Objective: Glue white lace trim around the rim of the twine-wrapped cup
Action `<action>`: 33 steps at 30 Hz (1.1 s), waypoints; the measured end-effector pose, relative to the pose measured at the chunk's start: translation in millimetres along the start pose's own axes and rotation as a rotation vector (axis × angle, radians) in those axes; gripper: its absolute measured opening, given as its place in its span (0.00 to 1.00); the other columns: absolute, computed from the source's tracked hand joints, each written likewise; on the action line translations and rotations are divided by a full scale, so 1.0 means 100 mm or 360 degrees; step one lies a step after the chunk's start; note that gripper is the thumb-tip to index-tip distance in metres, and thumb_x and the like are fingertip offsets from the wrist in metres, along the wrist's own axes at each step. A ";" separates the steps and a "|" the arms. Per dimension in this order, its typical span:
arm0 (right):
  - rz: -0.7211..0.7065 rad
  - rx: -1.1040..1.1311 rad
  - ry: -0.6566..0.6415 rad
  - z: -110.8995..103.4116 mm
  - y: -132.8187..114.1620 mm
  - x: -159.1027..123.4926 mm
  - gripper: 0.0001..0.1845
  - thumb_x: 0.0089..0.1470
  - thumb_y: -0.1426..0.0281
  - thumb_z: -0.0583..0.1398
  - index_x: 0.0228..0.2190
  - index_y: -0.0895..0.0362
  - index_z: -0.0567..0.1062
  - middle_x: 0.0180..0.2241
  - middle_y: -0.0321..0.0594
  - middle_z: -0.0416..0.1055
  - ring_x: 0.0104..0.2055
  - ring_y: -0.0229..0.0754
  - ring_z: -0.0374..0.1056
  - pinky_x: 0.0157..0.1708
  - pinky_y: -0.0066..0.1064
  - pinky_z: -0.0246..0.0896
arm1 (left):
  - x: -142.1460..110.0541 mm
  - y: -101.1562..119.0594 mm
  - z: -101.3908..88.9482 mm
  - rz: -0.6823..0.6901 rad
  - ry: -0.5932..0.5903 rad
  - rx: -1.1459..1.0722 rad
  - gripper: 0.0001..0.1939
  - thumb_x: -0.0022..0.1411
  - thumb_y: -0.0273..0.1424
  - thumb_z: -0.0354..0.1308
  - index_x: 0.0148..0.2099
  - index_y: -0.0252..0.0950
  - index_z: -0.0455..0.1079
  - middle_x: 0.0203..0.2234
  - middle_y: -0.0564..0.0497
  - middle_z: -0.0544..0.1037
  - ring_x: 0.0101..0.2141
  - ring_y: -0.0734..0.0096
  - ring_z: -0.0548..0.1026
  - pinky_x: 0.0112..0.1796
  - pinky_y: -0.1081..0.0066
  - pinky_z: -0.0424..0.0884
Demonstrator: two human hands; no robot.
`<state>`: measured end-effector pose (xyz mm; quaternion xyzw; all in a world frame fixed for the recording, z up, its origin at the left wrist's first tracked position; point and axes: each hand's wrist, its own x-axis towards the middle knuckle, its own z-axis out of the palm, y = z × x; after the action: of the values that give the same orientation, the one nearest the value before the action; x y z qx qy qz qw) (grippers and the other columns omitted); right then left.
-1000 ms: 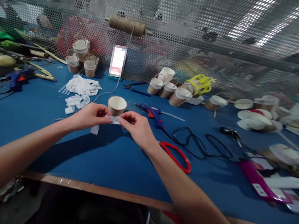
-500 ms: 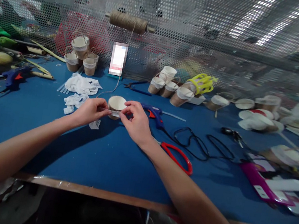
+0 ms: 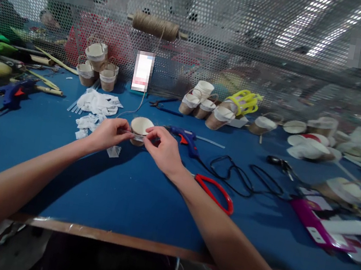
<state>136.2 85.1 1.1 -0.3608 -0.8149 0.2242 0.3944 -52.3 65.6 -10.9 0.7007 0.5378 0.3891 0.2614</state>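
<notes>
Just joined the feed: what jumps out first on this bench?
Mid-table, the left hand and right hand pinch a white strip against a small paper cup. Red-handled scissors lie right of the right wrist, a blue glue gun lies behind it, and a twine spool hangs on the mesh above.

Light: bright, from ceiling strips [image 3: 324, 30] seen through the mesh [image 3: 217, 44], upper right.
Glare: strips blown out white.
Shadows: soft, under both arms on the table [image 3: 141, 198].
Blur: mesh background hazy; right clutter smeared.
Edges: bowed wide-angle view, dark corner at upper right.
Masks: pixelated blocks.
</notes>
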 end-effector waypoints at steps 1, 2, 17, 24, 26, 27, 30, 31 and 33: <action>0.0006 0.0004 -0.0002 0.00 0.00 0.00 0.08 0.46 0.76 0.57 0.21 0.55 0.64 0.34 0.42 0.70 0.34 0.39 0.66 0.34 0.33 0.62 | 0.00 0.00 0.00 0.0001 0.0002 -0.0002 0.09 0.51 0.35 0.57 0.27 0.34 0.64 0.18 0.54 0.68 0.20 0.78 0.63 0.21 0.77 0.58; 0.0012 0.0008 -0.0002 0.00 0.00 0.00 0.08 0.46 0.76 0.57 0.21 0.55 0.64 0.34 0.42 0.70 0.34 0.39 0.66 0.34 0.33 0.62 | 0.00 0.01 0.00 0.0003 0.0003 0.0000 0.09 0.50 0.35 0.57 0.26 0.34 0.64 0.17 0.55 0.68 0.20 0.78 0.62 0.21 0.77 0.58; 0.0040 0.0005 0.0018 0.02 0.01 0.01 0.07 0.46 0.76 0.57 0.21 0.54 0.64 0.30 0.39 0.70 0.31 0.39 0.65 0.32 0.32 0.61 | 0.05 0.08 -0.04 -0.0024 0.0040 0.0108 0.10 0.50 0.36 0.57 0.26 0.35 0.63 0.16 0.56 0.64 0.19 0.78 0.58 0.21 0.75 0.54; 0.0068 -0.0019 0.0022 0.02 -0.01 0.01 0.07 0.46 0.75 0.57 0.22 0.54 0.64 0.27 0.38 0.68 0.29 0.39 0.64 0.32 0.33 0.60 | 0.05 0.06 -0.03 -0.0017 0.0062 0.0099 0.11 0.50 0.37 0.58 0.25 0.36 0.63 0.16 0.56 0.65 0.18 0.79 0.58 0.21 0.75 0.54; 0.0092 -0.0017 0.0025 0.02 -0.01 0.01 0.06 0.45 0.75 0.57 0.22 0.54 0.64 0.26 0.37 0.67 0.29 0.39 0.63 0.32 0.33 0.60 | 0.05 0.04 -0.03 -0.0005 0.0069 0.0094 0.10 0.50 0.36 0.58 0.25 0.36 0.63 0.16 0.56 0.65 0.19 0.79 0.58 0.20 0.75 0.54; 0.0106 -0.0011 0.0029 0.02 0.00 0.01 0.06 0.45 0.75 0.57 0.22 0.54 0.64 0.26 0.37 0.67 0.28 0.39 0.63 0.32 0.33 0.60 | 0.06 0.03 -0.02 0.0000 0.0071 0.0089 0.10 0.50 0.36 0.58 0.25 0.36 0.63 0.16 0.56 0.65 0.19 0.79 0.58 0.20 0.75 0.54; 0.0143 0.0030 0.0025 0.02 -0.01 0.01 0.05 0.45 0.74 0.57 0.25 0.54 0.64 0.26 0.36 0.67 0.27 0.38 0.63 0.31 0.33 0.61 | 0.06 0.02 -0.02 -0.0003 0.0072 0.0064 0.11 0.50 0.36 0.58 0.25 0.36 0.63 0.16 0.56 0.65 0.19 0.79 0.58 0.20 0.76 0.54; 0.0148 0.0047 0.0015 0.02 -0.01 0.02 0.05 0.45 0.74 0.57 0.25 0.54 0.64 0.26 0.36 0.67 0.27 0.37 0.63 0.31 0.33 0.61 | 0.07 0.02 -0.01 -0.0008 0.0076 0.0060 0.11 0.50 0.36 0.58 0.25 0.36 0.63 0.16 0.56 0.65 0.19 0.79 0.58 0.20 0.75 0.54; 0.0148 0.0083 -0.0018 0.02 -0.02 0.02 0.05 0.45 0.75 0.57 0.26 0.55 0.65 0.28 0.37 0.68 0.27 0.37 0.63 0.32 0.33 0.62 | 0.07 0.03 -0.01 -0.0014 0.0082 0.0059 0.11 0.50 0.37 0.58 0.25 0.36 0.63 0.16 0.56 0.65 0.18 0.79 0.58 0.20 0.75 0.54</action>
<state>133.1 85.8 2.3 -0.3867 -0.7933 0.2654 0.3882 -51.1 71.5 -6.0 0.6928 0.5545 0.3959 0.2362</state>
